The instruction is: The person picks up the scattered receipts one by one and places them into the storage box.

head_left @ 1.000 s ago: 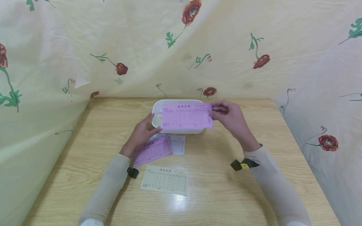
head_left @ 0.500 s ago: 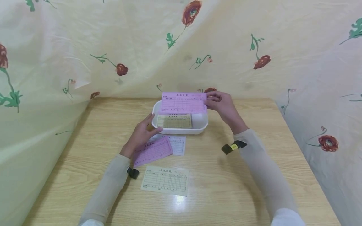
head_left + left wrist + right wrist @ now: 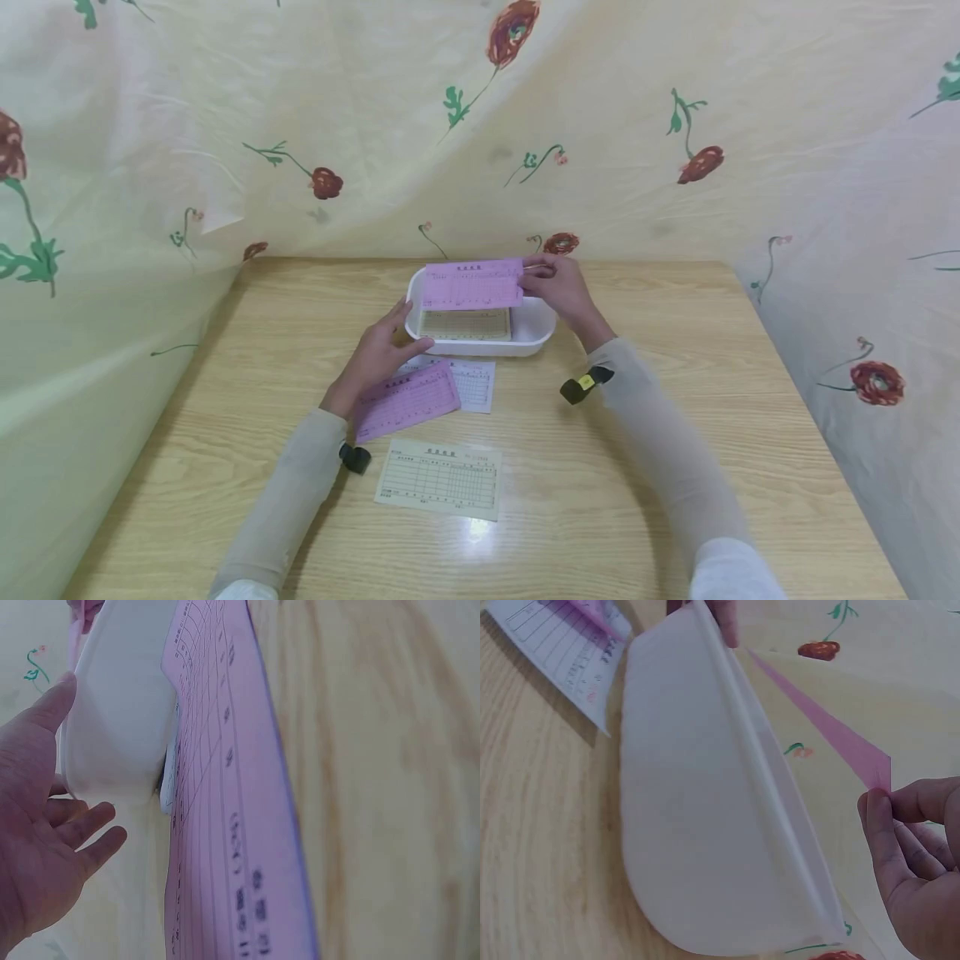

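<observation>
My right hand [image 3: 558, 290] pinches the right edge of a pink receipt slip [image 3: 471, 285] between thumb and fingers. The slip hangs tilted over a white plastic container [image 3: 542, 321]. Inside the container, below the slip, lies a pale yellow receipt slip [image 3: 465, 324], partly covered. My left hand [image 3: 377, 350] holds the container's left end, thumb by the front rim and fingers along the side. In the left wrist view that left hand [image 3: 45, 817] has several fingers loosely bent beside the container. The pinch shows in the right wrist view, with the held pink slip [image 3: 847, 746] seen nearly edge-on.
On the wooden table [image 3: 600, 517] in front of the container, a second pink slip [image 3: 408, 402] overlaps a white slip [image 3: 477, 387]. Closer to me lies another pale yellow slip [image 3: 441, 481]. A flowered cloth [image 3: 375, 125] hangs behind and at both sides.
My right hand has carried the pink slip back, then leftward and down over the container, exposing the yellow slip inside. My left hand has stayed at the container's end.
</observation>
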`<state>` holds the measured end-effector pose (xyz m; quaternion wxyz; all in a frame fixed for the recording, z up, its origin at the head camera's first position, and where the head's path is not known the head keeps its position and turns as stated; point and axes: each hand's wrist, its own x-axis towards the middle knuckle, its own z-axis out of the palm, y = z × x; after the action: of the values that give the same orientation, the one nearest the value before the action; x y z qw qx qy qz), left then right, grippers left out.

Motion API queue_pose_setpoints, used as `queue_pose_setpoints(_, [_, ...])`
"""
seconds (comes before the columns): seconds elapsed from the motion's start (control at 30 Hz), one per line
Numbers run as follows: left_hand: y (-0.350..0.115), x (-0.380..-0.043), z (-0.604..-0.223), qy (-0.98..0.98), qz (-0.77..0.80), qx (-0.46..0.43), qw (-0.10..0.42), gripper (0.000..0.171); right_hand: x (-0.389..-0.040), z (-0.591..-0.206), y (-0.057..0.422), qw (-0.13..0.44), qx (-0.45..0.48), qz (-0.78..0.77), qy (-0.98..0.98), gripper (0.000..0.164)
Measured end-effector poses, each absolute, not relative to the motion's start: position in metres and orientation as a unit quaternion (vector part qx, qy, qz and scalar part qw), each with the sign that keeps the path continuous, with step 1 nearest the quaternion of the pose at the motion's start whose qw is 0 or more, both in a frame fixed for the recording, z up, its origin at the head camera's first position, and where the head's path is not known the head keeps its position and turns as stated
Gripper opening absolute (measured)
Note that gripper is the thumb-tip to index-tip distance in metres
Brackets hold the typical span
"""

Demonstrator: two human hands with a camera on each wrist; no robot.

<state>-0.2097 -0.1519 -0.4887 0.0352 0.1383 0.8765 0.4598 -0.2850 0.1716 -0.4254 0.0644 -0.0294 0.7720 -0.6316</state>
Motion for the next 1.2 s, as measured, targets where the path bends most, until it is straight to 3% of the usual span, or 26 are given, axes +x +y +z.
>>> queue_pose_setpoints(0.77, [-0.152, -0.209, -0.49, 0.874, 0.463, 0.142, 0.033, 0.094, -0.281, -0.447, 0.153, 0.067, -0.062, -0.518, 0.851, 0.033])
queue_pose_setpoints(1.2, [-0.152, -0.208, -0.489, 0.879, 0.455, 0.136, 0.04, 0.095, -0.27, -0.424, 0.158, 0.037, -0.1, -0.494, 0.863, 0.032])
